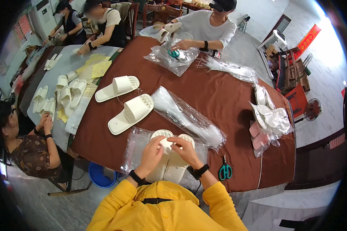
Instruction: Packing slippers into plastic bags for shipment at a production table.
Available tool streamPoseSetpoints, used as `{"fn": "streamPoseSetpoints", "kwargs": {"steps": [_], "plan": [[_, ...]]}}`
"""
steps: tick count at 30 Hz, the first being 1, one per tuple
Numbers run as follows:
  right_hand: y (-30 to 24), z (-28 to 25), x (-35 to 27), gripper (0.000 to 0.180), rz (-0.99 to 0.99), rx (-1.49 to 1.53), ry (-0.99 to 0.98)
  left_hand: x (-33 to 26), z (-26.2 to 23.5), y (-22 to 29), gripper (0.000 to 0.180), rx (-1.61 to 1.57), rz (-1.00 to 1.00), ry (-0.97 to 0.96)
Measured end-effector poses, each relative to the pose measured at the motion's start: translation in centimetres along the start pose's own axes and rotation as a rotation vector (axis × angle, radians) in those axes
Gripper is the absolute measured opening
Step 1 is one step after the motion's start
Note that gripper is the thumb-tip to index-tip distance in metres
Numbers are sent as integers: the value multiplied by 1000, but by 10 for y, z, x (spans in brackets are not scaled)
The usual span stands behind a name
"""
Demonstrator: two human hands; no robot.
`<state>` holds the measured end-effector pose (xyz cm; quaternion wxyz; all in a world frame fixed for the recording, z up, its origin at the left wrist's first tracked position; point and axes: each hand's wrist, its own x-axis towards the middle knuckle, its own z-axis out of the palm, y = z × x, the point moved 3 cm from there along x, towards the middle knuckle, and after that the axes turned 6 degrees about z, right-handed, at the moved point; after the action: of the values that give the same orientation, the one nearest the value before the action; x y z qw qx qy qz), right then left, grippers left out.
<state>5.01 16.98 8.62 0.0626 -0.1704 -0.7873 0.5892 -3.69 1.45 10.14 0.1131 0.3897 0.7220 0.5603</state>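
Observation:
A pair of cream slippers [174,172] lies side by side right in front of me, on a clear plastic bag [134,151]. Over their far part, my left hand [153,153] and my right hand [186,151] face each other. The fingertips of both are pinched close together; anything thin between them is too small to make out. Another pair of cream slippers lies farther left, one slipper [132,114] nearer me than the other slipper [117,88]. Just beyond my hands is a clear bag of white plastic ties [181,115].
Scissors [225,170] with teal handles lie near the front edge. Bagged slippers [272,115] are piled at the right. Across the brown-covered table [235,100], a co-worker [208,29] handles slippers and bags. Another person [32,148] sits at the left-hand table. A blue bucket [102,175] stands below.

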Motion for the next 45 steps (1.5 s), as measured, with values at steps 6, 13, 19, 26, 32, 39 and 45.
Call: {"fn": "streamPoseSetpoints", "kwargs": {"steps": [6, 13, 19, 26, 32, 39, 45], "plan": [[13, 9, -11, 29, 29, 65, 90, 17, 28, -38, 33, -113, 11, -126], [3, 7, -14, 40, -136, 156, 193, 20, 24, -33, 25, -142, -150, -100], [18, 1, -15, 28, -48, 388, 272, 16, 16, -22, 18, 53, 139, -37], [18, -1, -18, 15, -56, 160, 361, 10, 22, -24, 13, 153, 204, -101], [19, 5, -21, 11, -57, 139, 374, 8, 24, -21, 13, 200, 237, -117], [19, 9, -22, 11, -22, 80, 341, 7, 25, -25, 13, 245, 257, -122], [15, 3, -24, 10, -37, -13, 316, 6, 31, -29, 15, 287, 287, -144]]}}
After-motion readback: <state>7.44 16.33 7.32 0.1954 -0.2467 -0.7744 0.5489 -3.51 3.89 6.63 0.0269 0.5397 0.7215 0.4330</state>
